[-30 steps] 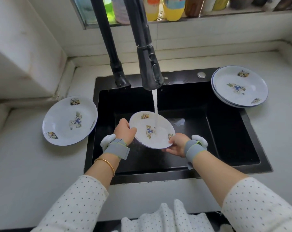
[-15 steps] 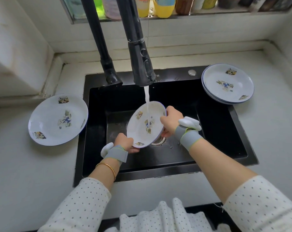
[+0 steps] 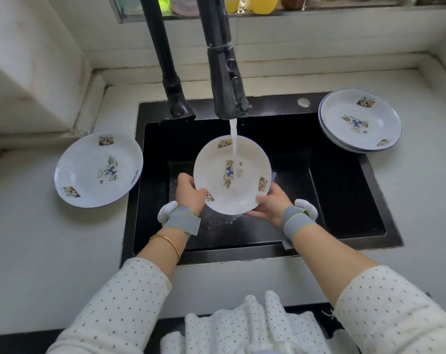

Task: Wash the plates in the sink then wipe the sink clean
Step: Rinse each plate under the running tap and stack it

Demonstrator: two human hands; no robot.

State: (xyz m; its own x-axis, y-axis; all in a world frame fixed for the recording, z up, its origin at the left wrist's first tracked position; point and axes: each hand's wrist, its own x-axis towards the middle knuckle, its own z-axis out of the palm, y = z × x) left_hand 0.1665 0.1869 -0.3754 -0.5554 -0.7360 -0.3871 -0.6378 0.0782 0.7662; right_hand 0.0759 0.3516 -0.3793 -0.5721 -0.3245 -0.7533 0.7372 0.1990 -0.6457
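Observation:
A white plate with small printed pictures is held face up over the black sink, under the running stream from the black faucet. My left hand grips its lower left rim and my right hand grips its lower right rim. Water hits the middle of the plate. A grey cloth shows partly behind my right hand, mostly hidden.
One matching plate lies on the counter left of the sink. A stack of plates sits at the sink's right rear corner, overlapping its rim. A white wall block stands at far left; bottles line the window ledge above.
The plate was tilted on edge half a second ago; it is now turned flat and face up under the water. My right hand moved from its upper rim down to its lower right rim.

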